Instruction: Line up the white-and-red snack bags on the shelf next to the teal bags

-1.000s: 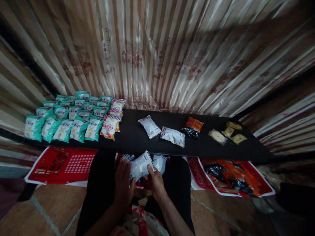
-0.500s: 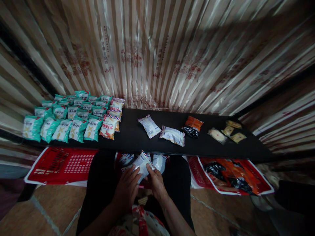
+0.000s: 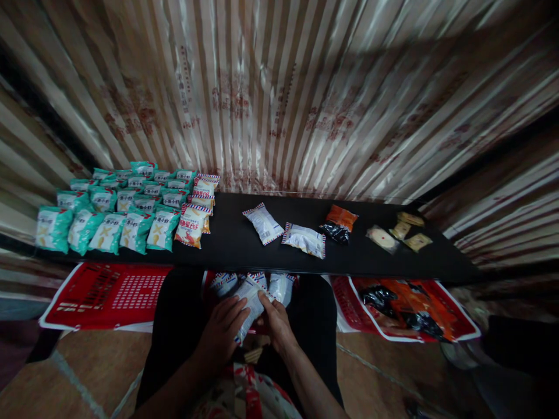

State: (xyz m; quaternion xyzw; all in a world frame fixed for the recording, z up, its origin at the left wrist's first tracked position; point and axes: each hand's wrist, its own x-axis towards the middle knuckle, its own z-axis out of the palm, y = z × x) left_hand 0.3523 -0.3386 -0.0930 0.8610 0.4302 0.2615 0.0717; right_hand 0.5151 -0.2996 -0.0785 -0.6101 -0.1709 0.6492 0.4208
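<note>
Between my two hands is a white snack bag point(image 3: 252, 295) with a red-and-blue striped edge, its printed back facing up. My left hand point(image 3: 227, 323) is closed on its left side, and my right hand point(image 3: 276, 320) pinches its right side with the thumb on top. The bag is held over a red basket point(image 3: 207, 283) between my knees, where more striped-edge bags point(image 3: 282, 287) lie. On the black table just ahead, two similar bags rest back side up: one tilted point(image 3: 263, 223), the other lying crosswise point(image 3: 304, 240).
Rows of teal snack bags point(image 3: 107, 231) fill the table's left end, with orange-and-white bags point(image 3: 192, 224) beside them. Farther right lie an orange-and-black bag point(image 3: 339, 223), a round white packet point(image 3: 383, 239) and small yellowish packets point(image 3: 418, 241). Red baskets point(image 3: 144, 291) flank my legs; a striped curtain hangs behind.
The held bag has turned slightly more upright and lower in my hands. The whole view has shifted a little; the things on the table have stayed put.
</note>
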